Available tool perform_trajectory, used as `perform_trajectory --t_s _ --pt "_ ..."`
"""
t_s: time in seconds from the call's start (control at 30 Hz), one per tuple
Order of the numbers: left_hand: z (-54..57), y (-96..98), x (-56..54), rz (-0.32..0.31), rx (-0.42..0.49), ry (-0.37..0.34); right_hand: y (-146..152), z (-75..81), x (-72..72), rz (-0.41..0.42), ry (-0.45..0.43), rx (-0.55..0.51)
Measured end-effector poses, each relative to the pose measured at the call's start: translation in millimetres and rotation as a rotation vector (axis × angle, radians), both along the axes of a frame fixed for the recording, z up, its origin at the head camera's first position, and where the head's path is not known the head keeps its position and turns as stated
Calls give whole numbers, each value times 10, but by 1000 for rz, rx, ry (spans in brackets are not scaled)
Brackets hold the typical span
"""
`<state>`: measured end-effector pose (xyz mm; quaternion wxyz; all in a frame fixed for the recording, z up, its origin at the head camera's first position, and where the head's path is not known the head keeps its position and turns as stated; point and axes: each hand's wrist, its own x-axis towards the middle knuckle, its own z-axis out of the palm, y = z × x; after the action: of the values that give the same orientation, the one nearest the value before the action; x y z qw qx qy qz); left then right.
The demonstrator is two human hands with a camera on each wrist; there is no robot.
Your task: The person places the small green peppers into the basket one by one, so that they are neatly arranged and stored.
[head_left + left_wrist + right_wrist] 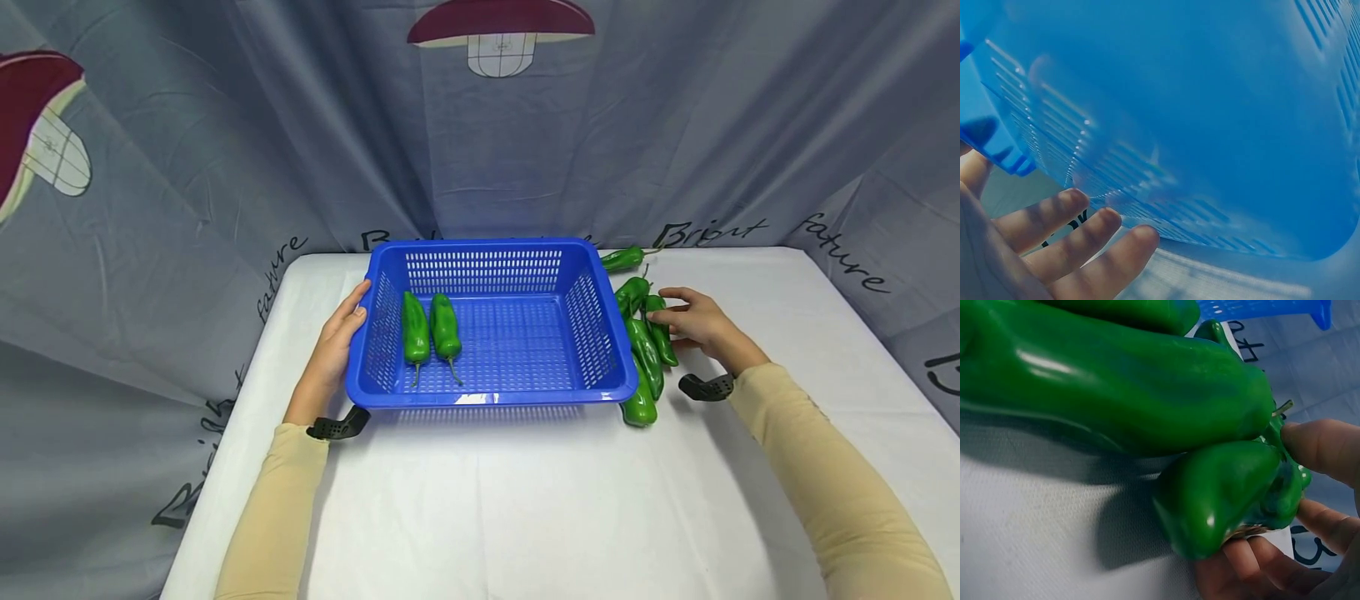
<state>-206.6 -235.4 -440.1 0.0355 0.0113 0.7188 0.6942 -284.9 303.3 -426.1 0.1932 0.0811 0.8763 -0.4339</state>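
Observation:
A blue plastic basket [491, 398] with slotted walls stands on the white table, two green peppers [416, 329] lying in its left part. Along its left side rests my left hand [335, 346], fingers nearly straight; in the left wrist view the fingertips [1141, 237] lie against the outer wall under the rim. To the right of the basket is a loose pile of several green peppers [645, 346]. My right hand [697, 323] grips one green pepper [1216, 500] at the pile's right side, thumb above and fingers curled beneath it, with a larger pepper [1122, 387] beside it.
One more green pepper [622, 260] lies behind the pile near the table's back edge. White cloth covers the table [480, 500]. A grey printed curtain [510, 158] hangs close behind and at both sides. Each wrist carries a black strap mount [707, 387].

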Motion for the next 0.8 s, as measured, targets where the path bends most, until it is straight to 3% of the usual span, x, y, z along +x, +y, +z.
perform_trajectory --t_s 0.4,0.8 --pt "-9 3 -8 -17 31 9 -75 5 -22 -1 1 59" --pt "-5 0 1 -10 10 16 -49 66 -38 11 8 38"
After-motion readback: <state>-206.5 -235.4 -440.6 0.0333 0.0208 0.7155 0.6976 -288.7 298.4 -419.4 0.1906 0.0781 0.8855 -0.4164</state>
